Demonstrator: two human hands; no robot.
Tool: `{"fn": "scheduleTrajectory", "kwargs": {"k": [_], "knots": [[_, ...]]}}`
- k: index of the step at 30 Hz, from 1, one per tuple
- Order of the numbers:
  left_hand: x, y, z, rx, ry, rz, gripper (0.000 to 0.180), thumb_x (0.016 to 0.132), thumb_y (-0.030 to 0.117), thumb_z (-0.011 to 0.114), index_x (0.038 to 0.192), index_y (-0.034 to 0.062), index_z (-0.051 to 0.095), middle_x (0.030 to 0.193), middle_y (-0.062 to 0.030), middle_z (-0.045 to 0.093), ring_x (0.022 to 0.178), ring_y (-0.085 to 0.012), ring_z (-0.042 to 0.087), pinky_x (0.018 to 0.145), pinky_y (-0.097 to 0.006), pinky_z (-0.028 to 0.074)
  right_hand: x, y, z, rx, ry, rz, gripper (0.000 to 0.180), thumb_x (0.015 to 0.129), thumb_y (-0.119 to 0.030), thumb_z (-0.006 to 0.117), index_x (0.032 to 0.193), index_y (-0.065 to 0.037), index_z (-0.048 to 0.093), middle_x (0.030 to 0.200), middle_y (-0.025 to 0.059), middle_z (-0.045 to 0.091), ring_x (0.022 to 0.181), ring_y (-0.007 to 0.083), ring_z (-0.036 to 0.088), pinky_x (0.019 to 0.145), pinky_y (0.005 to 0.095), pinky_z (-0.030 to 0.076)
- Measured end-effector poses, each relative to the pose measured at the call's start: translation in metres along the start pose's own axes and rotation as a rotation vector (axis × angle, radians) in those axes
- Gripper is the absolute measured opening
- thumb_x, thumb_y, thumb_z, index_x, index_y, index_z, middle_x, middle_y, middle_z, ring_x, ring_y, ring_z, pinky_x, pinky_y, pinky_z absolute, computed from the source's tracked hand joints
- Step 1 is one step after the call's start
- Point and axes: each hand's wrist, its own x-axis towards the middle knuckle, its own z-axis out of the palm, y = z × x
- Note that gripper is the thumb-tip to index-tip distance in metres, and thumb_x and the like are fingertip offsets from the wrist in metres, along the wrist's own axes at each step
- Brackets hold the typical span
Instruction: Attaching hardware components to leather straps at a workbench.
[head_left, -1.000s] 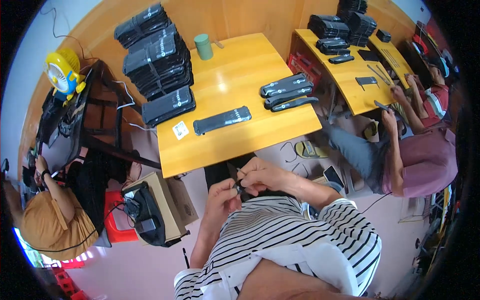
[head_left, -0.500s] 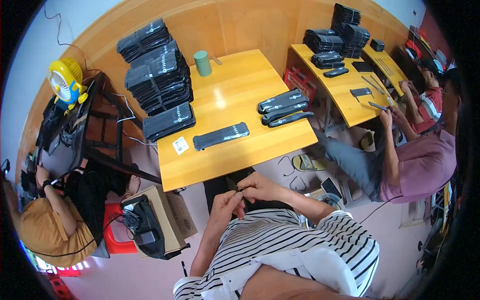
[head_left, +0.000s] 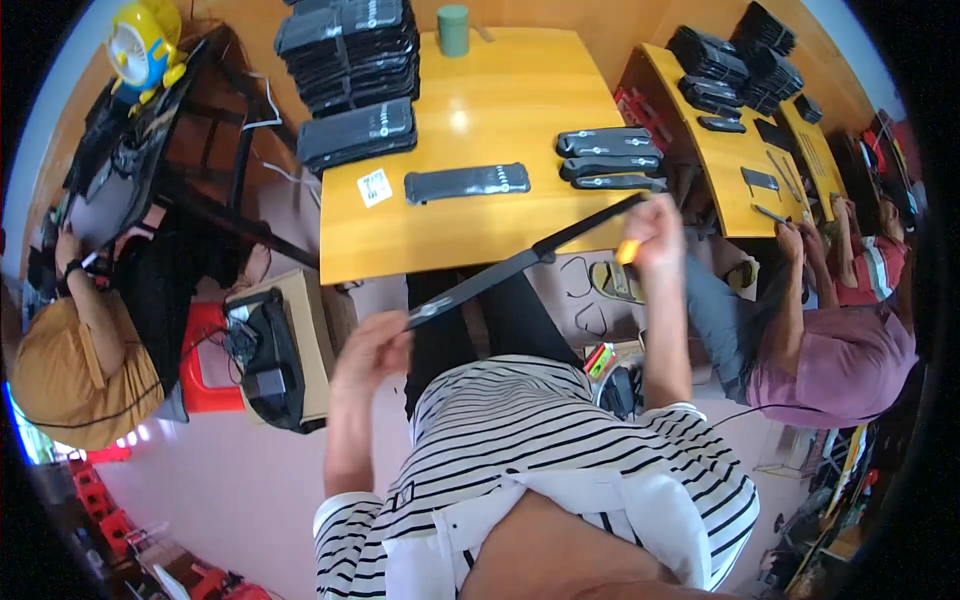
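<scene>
A long black strap stretches slantwise between my hands, in front of the table's near edge. Its left part is wider with a pale mark, and a narrower band runs on from a joint near the middle. My left hand is closed on the lower left end. Higher up, my right hand, smeared by motion, grips the narrow end. Beside the right hand's fingers shows a small orange-yellow thing, too blurred to name. On the table, a flat black padded strip lies beyond the strap.
The yellow table bears bundled black strips, several folded black pieces, a white label and a green canister. An open cardboard box stands on the floor at left. People sit working on both sides.
My hands were together at my waist and have moved apart, the right one up and outward. The black strap now stretches between them. The view has tilted, so the table sits higher.
</scene>
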Motion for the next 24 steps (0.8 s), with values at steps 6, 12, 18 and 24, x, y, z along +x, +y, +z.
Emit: {"fn": "scheduleTrajectory", "kwargs": {"k": [6,12,18,24], "knots": [[-0.056,0.000,-0.066,-0.051,0.167,0.071,0.025,0.085,0.020,0.055,0.066,0.0057,0.046,0.048,-0.0007,0.042,0.035,-0.0090,0.038,0.032,-0.022,0.033,-0.021,-0.069,0.024,0.228,-0.047,-0.230,0.023,0.079,-0.011,0.052,0.061,-0.012,0.037,0.052,-0.0032,0.032,0.039,0.0065,0.027,0.034,0.0198,0.024],[-0.075,0.009,-0.095,-0.023,0.325,0.429,0.029,0.090,0.025,0.050,0.067,0.0096,0.040,0.051,0.0011,0.035,0.041,-0.0076,0.033,0.040,-0.022,0.034,-0.053,-0.082,0.041,-0.133,-0.217,-0.277,0.024,0.082,-0.016,0.046,0.062,-0.011,0.035,0.052,0.0002,0.033,0.037,0.0077,0.025,0.034,0.0203,0.024],[-0.009,-0.010,-0.072,-0.148,0.352,0.465,0.025,0.089,0.030,0.051,0.084,0.0059,0.053,0.055,0.0053,0.035,0.046,-0.0051,0.033,0.046,-0.019,0.032,-0.059,-0.036,0.073,-0.733,-0.284,-0.332,0.021,0.078,-0.015,0.043,0.059,-0.009,0.037,0.049,0.0029,0.040,0.034,0.0071,0.028,0.032,0.0196,0.023],[0.064,-0.049,-0.069,-0.199,0.464,0.476,0.027,0.088,0.031,0.054,0.089,0.0043,0.057,0.057,0.0027,0.046,0.048,-0.0076,0.046,0.054,-0.025,0.047,-0.071,-0.030,0.078,-1.068,-0.271,-0.311,0.032,0.076,-0.028,0.052,0.055,-0.008,0.040,0.049,0.0032,0.044,0.036,0.0057,0.034,0.034,0.0189,0.024]]}}
